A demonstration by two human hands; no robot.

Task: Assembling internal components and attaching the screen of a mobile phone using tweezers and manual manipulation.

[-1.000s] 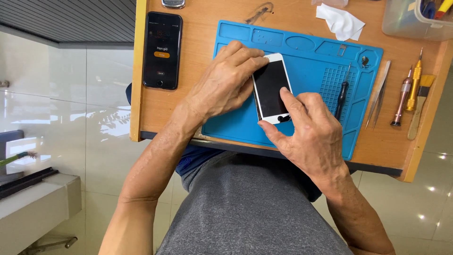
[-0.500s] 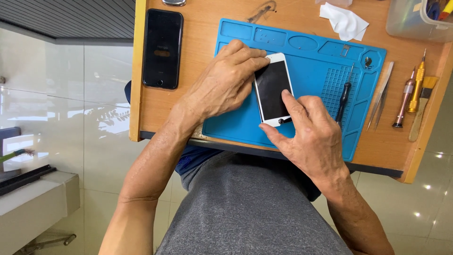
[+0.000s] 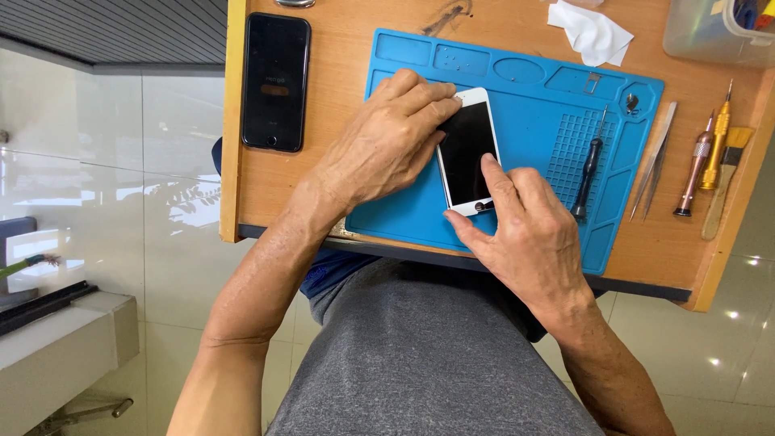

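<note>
A white smartphone with a dark screen [image 3: 468, 145] lies flat on a blue work mat [image 3: 557, 97] on a small wooden table [image 3: 347, 89]. My left hand [image 3: 383, 145] rests on the mat, its fingers pressed against the phone's left edge and top corner. My right hand [image 3: 537, 234] covers the phone's lower end: the index finger lies on the screen and the thumb presses near the bottom edge.
A black phone [image 3: 275, 81] lies at the table's left edge. A black screwdriver [image 3: 588, 173] lies on the mat; tweezers [image 3: 652, 165], two metal screwdrivers [image 3: 704, 161] and a brush [image 3: 724, 182] lie to its right. A white tissue [image 3: 593, 34] and a clear plastic box [image 3: 714, 32] sit at the back.
The hands keep their hold on the white phone. The black phone's lit screen has gone dim. The view has shifted slightly.
</note>
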